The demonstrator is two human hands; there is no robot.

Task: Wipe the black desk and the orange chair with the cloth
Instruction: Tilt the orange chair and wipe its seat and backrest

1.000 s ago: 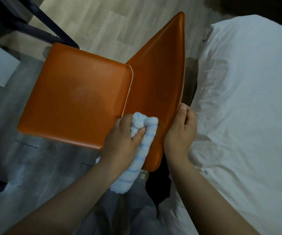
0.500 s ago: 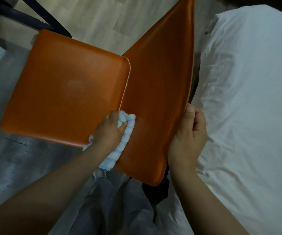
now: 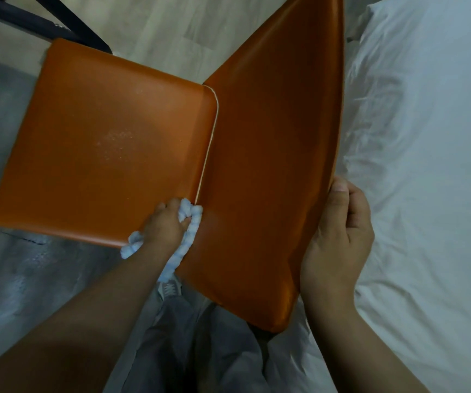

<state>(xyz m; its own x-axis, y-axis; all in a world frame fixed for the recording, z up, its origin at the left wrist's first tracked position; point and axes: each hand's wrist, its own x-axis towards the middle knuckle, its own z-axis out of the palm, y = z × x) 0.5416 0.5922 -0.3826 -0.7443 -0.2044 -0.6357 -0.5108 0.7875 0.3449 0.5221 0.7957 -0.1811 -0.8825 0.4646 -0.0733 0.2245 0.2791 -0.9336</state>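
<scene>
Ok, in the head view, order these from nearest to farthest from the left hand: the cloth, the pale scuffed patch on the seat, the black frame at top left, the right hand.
1. cloth: gripped in the left hand, at the seat-back seam.
2. pale scuffed patch: mid-seat, up and left.
3. right hand: across the backrest, holding its edge.
4. black frame: top-left corner, beyond the seat.

Left hand (image 3: 164, 226) pressing cloth (image 3: 189, 222) on orange chair (image 3: 109, 154), right hand (image 3: 339, 239) gripping backrest (image 3: 271, 154)

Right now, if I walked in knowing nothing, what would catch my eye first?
The big orange chair fills the middle of the view. The left hand grips a pale blue cloth where seat meets backrest, while the right hand holds the backrest's edge. A rumpled white bed lies along the right side.
</scene>
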